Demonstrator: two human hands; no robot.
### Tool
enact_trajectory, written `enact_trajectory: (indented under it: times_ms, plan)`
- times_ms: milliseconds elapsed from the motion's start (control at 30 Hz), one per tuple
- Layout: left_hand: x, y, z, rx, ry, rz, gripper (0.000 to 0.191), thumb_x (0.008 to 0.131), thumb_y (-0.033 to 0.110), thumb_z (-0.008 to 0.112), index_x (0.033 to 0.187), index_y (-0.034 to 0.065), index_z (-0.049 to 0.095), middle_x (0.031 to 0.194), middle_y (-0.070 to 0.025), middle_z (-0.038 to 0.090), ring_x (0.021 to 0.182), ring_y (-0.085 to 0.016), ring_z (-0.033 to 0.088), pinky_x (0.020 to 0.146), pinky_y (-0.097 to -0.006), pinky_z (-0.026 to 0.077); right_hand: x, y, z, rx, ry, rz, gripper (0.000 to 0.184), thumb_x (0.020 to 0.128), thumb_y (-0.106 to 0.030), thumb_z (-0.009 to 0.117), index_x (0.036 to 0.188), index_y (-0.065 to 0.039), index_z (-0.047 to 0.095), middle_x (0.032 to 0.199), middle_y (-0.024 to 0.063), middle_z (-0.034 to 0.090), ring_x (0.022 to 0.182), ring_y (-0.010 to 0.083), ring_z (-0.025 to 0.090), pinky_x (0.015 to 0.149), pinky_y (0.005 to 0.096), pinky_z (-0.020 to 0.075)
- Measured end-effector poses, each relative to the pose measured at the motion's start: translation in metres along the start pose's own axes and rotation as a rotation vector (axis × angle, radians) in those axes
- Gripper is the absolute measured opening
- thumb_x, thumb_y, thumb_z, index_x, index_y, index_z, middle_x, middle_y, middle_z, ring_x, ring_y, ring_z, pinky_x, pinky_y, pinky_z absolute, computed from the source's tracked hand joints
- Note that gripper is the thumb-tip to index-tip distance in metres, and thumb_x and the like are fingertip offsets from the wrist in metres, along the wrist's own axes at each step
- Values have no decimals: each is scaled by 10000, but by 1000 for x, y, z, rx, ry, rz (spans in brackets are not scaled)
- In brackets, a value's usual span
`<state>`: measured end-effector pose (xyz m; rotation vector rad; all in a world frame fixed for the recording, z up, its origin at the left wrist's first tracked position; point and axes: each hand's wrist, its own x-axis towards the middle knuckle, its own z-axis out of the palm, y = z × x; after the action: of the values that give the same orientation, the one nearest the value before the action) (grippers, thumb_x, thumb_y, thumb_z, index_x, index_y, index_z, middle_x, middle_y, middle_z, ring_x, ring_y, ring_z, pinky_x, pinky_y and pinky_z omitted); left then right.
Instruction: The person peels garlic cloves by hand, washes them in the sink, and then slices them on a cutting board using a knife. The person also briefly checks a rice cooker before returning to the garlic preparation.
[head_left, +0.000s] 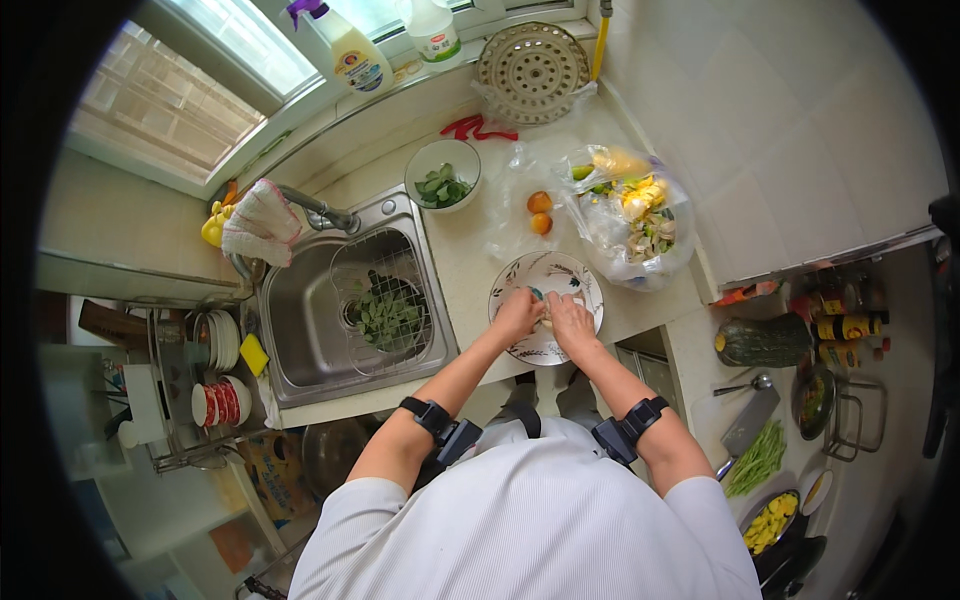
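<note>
A white plate with a painted leaf pattern (536, 352) lies on the counter in front of me, right of the sink. Over its middle, my left hand (519, 316) and my right hand (571, 321) are close together, fingers bent. Small pale pieces show between and under the fingertips; what they are, and whether either hand grips one, I cannot tell. Beyond the plate, two orange round fruits or vegetables (541, 223) rest on a clear plastic bag. A bag of food scraps (645, 217) stands at the plate's upper right. Green leaves (442, 186) lie in a glass bowl (474, 161).
Left is a steel sink (300, 322) with leafy greens (386, 315) inside a wire rack. To the right are a dark green squash (765, 340), a cleaver (752, 412), green beans (759, 457) and a dish of yellow pieces (771, 523). A perforated steamer plate (534, 71) leans at the back.
</note>
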<state>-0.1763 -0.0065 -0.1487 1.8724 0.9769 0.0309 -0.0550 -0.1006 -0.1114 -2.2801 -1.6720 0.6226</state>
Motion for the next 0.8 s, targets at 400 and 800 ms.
enact_trajectory:
  times_ms: [400, 800]
  plan:
    - [-27, 13, 39, 423, 53, 259, 292, 776, 88, 583, 1023, -47, 504, 1016, -249, 544, 919, -403, 574, 731, -465, 513, 2, 12, 9, 139, -47, 43, 172, 869, -164, 498, 979, -35, 528, 926, 226, 621, 904, 437, 593, 773, 524, 471]
    - [-21, 9, 19, 494, -28, 322, 234, 771, 142, 621, 920, -30, 569, 904, -203, 588, 833, -371, 596, 704, -425, 509, 10, 17, 1, 364, -88, 259, 170, 780, -90, 606, 933, -18, 590, 784, 162, 652, 656, 250, 661, 588, 380, 521]
